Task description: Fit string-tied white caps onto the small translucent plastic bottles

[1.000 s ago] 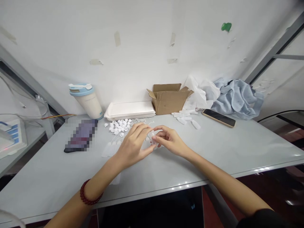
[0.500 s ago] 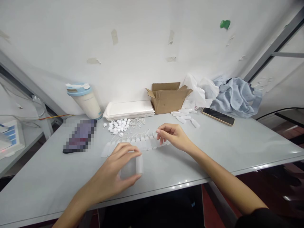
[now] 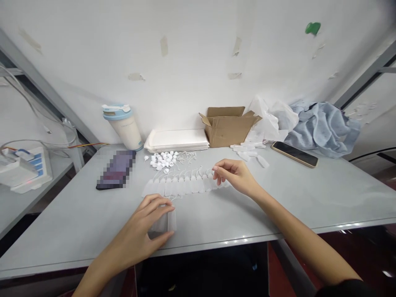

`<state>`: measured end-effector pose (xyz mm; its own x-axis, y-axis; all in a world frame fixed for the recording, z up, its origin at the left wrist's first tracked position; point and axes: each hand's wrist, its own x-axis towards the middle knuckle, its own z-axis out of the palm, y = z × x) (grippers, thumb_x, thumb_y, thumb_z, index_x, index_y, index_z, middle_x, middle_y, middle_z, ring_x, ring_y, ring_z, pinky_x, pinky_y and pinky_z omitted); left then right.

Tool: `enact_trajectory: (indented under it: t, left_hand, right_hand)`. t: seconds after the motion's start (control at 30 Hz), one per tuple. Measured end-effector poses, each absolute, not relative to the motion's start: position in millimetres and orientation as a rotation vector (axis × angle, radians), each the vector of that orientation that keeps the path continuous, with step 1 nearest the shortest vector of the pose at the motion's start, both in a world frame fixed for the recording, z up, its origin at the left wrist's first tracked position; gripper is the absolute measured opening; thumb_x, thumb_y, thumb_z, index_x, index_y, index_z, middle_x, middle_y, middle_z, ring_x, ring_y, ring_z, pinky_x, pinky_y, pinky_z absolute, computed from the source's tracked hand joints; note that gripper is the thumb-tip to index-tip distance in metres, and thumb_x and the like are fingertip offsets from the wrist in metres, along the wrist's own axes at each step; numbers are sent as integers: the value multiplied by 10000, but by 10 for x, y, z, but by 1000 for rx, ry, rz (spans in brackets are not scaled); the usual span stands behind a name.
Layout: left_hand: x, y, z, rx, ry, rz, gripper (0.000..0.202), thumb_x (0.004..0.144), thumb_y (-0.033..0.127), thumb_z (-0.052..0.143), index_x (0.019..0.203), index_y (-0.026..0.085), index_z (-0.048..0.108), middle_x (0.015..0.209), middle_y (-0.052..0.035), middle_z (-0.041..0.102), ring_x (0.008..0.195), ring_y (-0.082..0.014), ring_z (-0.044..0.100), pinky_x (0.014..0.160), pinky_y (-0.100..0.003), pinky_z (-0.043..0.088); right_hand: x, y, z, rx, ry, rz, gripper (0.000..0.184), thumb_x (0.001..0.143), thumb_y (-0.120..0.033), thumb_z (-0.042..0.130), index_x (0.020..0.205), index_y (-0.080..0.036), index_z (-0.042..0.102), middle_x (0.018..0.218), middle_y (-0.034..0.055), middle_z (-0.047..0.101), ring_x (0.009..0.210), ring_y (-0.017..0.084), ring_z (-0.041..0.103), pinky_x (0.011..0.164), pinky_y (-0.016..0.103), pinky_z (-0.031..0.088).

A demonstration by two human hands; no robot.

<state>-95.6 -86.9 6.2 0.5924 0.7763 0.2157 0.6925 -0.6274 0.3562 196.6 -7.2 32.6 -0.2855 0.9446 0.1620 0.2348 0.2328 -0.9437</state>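
At the back of the grey bench (image 3: 309,198), against the white wall (image 3: 192,62), from left: cream tumbler (image 3: 125,128) with pale blue lid, flat stack of white sheets (image 3: 177,140), open cardboard box (image 3: 229,130), crumpled white plastic bags (image 3: 270,119), bundled blue cloth (image 3: 324,126). Just before the cloth, a dark-screened phone (image 3: 294,154). Nearer the left edge, a dark slab (image 3: 116,169), blurred out. Off to the left, a white device (image 3: 26,169) with blue buttons. High on the wall, strips of tape (image 3: 163,45) and a green scrap (image 3: 312,28).
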Motion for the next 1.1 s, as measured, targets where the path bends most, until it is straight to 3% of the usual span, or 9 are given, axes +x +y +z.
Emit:
enact_trajectory:
  t: [0.77, 0.97, 1.1]
  left_hand:
    - [-996, -832, 117, 2627, 1231, 458, 385, 824, 311, 611, 1202, 260, 555, 1279, -62, 573, 1258, -285, 427, 980, -437, 483]
    - [-760, -630, 349, 2659, 1119, 604, 259, 852, 263, 566, 1105, 239, 614, 1181, -73, 622, 1206, -274, 470, 962, -428, 478]
    - [-606, -256, 470, 2646, 1138, 784, 229, 879, 240, 489, 1051, 209, 636, 1062, -78, 660, 1074, -248, 545, 897, -419, 494]
  right_hand:
    - [1976, -61, 307, -1114, -1716, 1083, 276, 840, -413, 575, 744, -158, 626, 687, 30, 673, 538, 115, 606, 497, 235, 434]
    - [2000, -28, 297, -1122, -1708, 1077, 291, 836, -427, 574, 740, -157, 620, 692, 35, 672, 543, 119, 603, 520, 247, 448]
    - [2043, 22, 303, -1151, -1699, 1042, 295, 836, -429, 572, 730, -157, 611, 685, 35, 674, 533, 117, 596, 530, 251, 449]
